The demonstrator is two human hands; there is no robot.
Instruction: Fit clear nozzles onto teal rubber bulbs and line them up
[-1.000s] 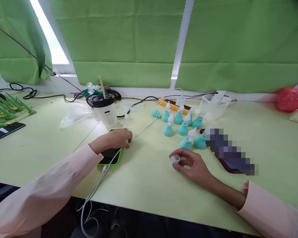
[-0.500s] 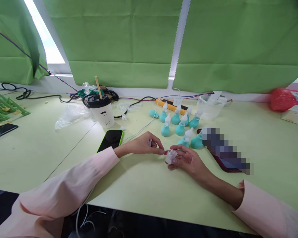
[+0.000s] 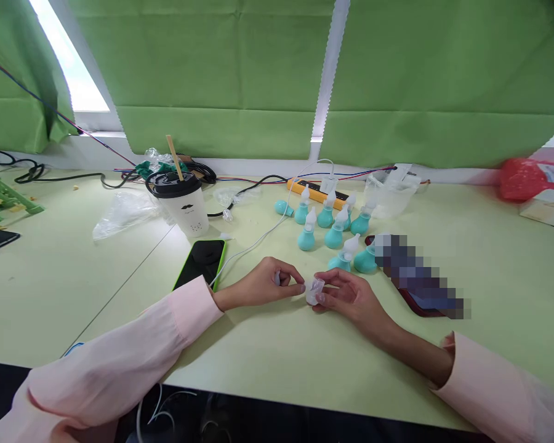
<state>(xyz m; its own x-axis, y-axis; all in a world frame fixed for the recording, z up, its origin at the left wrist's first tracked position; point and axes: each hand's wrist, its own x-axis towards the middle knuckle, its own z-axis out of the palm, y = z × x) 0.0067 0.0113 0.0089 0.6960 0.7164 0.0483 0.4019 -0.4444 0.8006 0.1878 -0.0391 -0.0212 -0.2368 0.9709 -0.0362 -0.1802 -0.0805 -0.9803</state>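
My right hand [image 3: 351,298] grips a small clear plastic piece [image 3: 313,294] between thumb and fingertips, just above the table. Close to its left side is my left hand [image 3: 270,283], thumb and index finger pinched together. A whitish translucent piece [image 3: 277,278] shows tucked in the curled fingers of that hand; its full shape is hidden. Whether the left fingertips touch the clear piece is hard to tell. Behind the hands stand several turquoise squeeze bulbs with translucent nozzles, such as one bulb [image 3: 306,240]. Another turquoise bulb [image 3: 284,208] lies on its side, no nozzle visible on it.
Left of the hands lies a green-edged phone [image 3: 203,261], with a lidded paper cup [image 3: 187,212] behind it. A white cable [image 3: 253,245] crosses the table. An orange power strip [image 3: 311,192] and a clear plastic container [image 3: 390,194] stand behind; a pixelated dark-red-edged device [image 3: 418,304] is at right.
Both hands stay close together. The clear piece has turned in my right fingers, and my left fingertips have drawn slightly back from it. The view has shifted a little.
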